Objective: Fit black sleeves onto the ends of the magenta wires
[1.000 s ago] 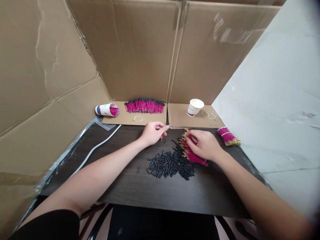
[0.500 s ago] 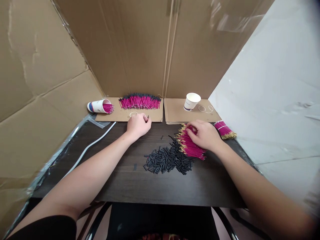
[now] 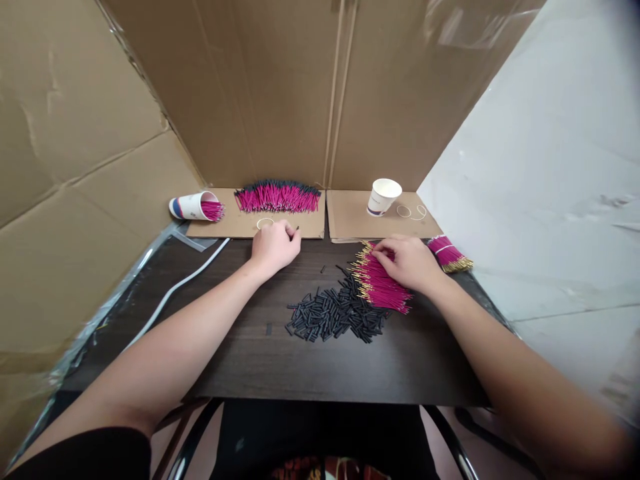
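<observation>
L hand [image 3: 274,245] pinches a small black piece, prob a sleeved wire, by the finished row [image 3: 279,198]. R hand [image 3: 407,262], fingers curled, picks at loose magenta wires [image 3: 380,287]. Black sleeves [image 3: 333,319] between hands: lots left.

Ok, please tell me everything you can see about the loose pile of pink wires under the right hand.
The loose pile of pink wires lies flat on the dark table, fanned out and unbound. Each wire is thin, magenta-sheathed and gold-tipped, the tips pointing mostly left and away. The right hand rests on its far part, fingers among the strands. Its left edge meets the heap of short black tubes.
</observation>
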`<state>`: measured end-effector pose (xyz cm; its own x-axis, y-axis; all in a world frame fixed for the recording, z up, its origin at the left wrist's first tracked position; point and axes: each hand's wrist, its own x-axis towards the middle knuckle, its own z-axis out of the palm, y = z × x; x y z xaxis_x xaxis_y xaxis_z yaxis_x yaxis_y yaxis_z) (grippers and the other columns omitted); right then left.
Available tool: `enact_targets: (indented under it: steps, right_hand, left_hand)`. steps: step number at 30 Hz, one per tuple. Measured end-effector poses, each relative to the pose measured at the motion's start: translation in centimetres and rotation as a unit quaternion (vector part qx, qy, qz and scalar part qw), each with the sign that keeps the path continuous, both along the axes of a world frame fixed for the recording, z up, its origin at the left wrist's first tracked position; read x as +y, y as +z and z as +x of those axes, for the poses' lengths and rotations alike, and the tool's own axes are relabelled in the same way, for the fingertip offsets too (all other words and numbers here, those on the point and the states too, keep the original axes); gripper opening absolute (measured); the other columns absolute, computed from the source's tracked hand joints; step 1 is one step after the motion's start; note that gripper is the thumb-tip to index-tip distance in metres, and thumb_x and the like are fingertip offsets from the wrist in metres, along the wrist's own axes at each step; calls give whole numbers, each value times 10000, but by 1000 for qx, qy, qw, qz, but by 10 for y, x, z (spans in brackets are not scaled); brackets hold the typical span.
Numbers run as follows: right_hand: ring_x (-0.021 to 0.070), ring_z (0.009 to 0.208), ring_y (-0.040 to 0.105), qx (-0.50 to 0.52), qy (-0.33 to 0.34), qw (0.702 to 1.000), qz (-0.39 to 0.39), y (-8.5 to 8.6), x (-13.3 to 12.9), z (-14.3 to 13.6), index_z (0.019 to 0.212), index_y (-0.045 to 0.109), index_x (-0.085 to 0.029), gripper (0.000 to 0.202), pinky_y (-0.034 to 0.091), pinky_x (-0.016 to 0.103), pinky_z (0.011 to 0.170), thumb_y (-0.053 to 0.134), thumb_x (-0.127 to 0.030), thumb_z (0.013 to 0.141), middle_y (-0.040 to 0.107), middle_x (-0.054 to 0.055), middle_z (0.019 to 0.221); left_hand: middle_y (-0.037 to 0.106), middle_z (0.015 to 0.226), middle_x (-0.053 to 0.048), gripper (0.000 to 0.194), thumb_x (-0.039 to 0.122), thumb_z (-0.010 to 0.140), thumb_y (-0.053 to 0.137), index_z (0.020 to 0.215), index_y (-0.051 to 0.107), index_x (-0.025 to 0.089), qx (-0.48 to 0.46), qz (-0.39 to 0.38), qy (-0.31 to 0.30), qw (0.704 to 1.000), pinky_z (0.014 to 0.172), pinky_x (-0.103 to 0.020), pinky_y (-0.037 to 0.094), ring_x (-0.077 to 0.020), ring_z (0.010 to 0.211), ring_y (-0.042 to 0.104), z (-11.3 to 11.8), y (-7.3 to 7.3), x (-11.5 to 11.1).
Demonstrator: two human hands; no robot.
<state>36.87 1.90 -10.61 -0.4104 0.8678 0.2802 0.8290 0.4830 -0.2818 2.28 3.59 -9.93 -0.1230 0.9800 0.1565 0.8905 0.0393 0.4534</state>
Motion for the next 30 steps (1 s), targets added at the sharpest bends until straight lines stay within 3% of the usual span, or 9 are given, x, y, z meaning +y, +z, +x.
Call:
enact_targets:
  steps: [6,9,11,15,17,21,24,27,30]
  right_hand:
    - [279,914,704,-16,-3,1000,9,0,-3,-3,964,744,-213,258,470,420,774,566,-355,1087,774,85,1035]
    - [270,900,685,-24,-3,1000,11,0,-4,-4,957,713,-212,234,446,407,749,563,-338,1085,757,96,1034]
    - [271,918,676,-30,0,999,13,0,-4,-4,959,693,-211,237,440,404,749,549,-336,1100,748,105,1041]
    - [305,1003,655,-62,12,998,26,-2,-4,-3,992,663,-201,252,459,432,781,496,-325,1134,731,136,1065]
    - [328,1031,638,-86,12,996,27,-2,-3,-3,1017,662,-193,264,464,451,785,471,-320,1146,726,153,1072]
    - [358,1063,612,-118,9,993,22,-4,-3,-4,1047,665,-179,279,462,469,770,444,-313,1151,711,175,1072]
    - [365,1049,590,-110,24,993,42,-5,-2,-5,1026,643,-171,286,486,501,843,407,-279,1146,696,188,1050]
    - [353,992,581,-74,37,995,60,-4,-4,-9,1012,601,-187,249,481,526,912,398,-262,1136,697,182,1022]
    - [318,924,617,2,37,999,40,1,-10,-15,1068,576,-201,181,491,491,876,424,-274,1135,699,146,993]
  left_hand:
    - [766,914,-125,294,443,991,652,907,768,186,-12,9,3,1000,956,-465,559,-263,906,672,1,2,-1]
    - [760,917,-113,252,432,985,664,994,739,191,-7,43,2,999,882,-427,516,-250,872,649,9,8,-11]
    - [733,868,-85,238,418,993,649,1020,715,191,1,67,-46,997,819,-383,468,-215,815,620,17,11,-22]
    - [731,915,-65,280,441,996,628,919,698,181,38,65,-229,971,768,-349,415,-162,770,578,31,9,-43]
    - [747,975,-63,299,463,988,633,926,705,180,49,58,-273,959,774,-346,419,-157,782,585,33,5,-47]
    - [755,998,-56,266,448,935,678,973,724,188,54,43,-305,950,788,-348,438,-178,837,631,29,0,-43]
    - [755,963,-60,188,358,927,668,949,740,187,40,38,-327,943,802,-351,468,-186,852,652,26,-1,-40]
    - [768,962,-74,175,289,954,630,923,767,184,25,32,-338,940,825,-358,500,-193,862,670,26,-1,-39]
    - [777,985,-73,193,292,994,623,959,782,187,14,12,-337,941,864,-373,518,-197,879,677,27,0,-39]
